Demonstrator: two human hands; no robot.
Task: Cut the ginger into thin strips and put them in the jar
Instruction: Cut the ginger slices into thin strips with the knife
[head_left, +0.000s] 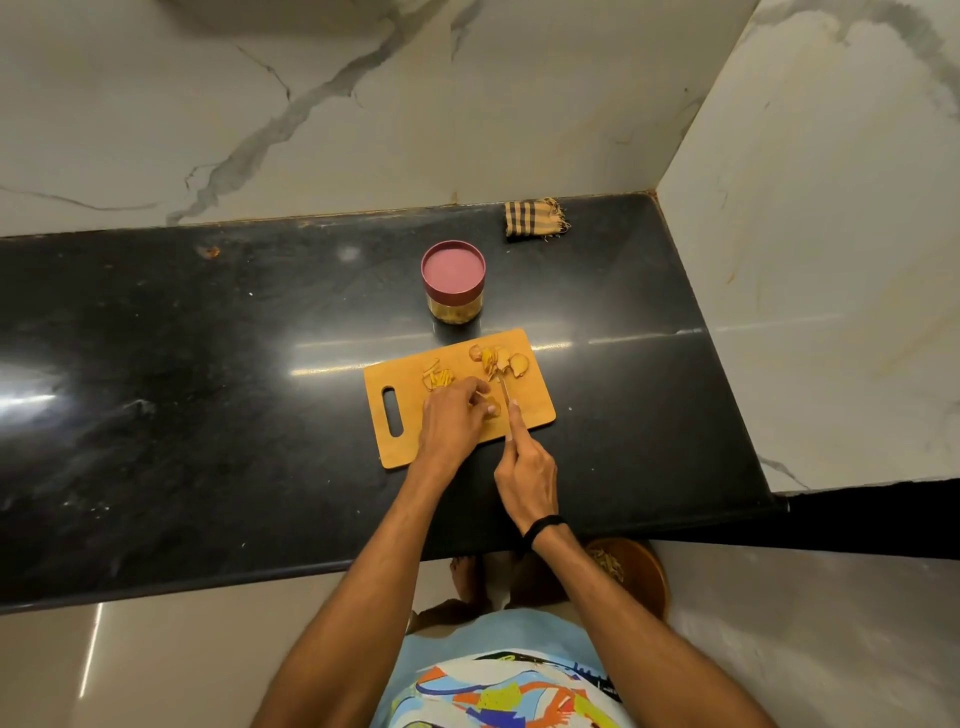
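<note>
- one black polished surface (208, 389) fills the middle of the view, with veined marble wall behind it and at the right.
- wooden cutting board (537, 402) lies on the surface near the front edge, its handle slot toward the left.
- left grip (452, 415) rests on the board, fingers curled down and pinching a ginger piece (492, 409) against the wood.
- right grip (524, 478) is wrapped round the knife handle, forefinger laid out straight along the top; a black band sits on that wrist.
- jar (453, 283) stands upright on the surface just beyond the board's far edge, maroon lid on, yellowish bits showing through the clear wall.
- checked cloth (535, 218) lies folded at the back of the surface by the wall, well apart from the board.
- knife (504, 387) has its blade pointing away from the person, just right of the pinched piece, tip among the slices.
- ginger slices (514, 362) are heaped at the board's far right corner.
- ginger strips (436, 376) form a small pile on the board, just beyond the left knuckles.
</note>
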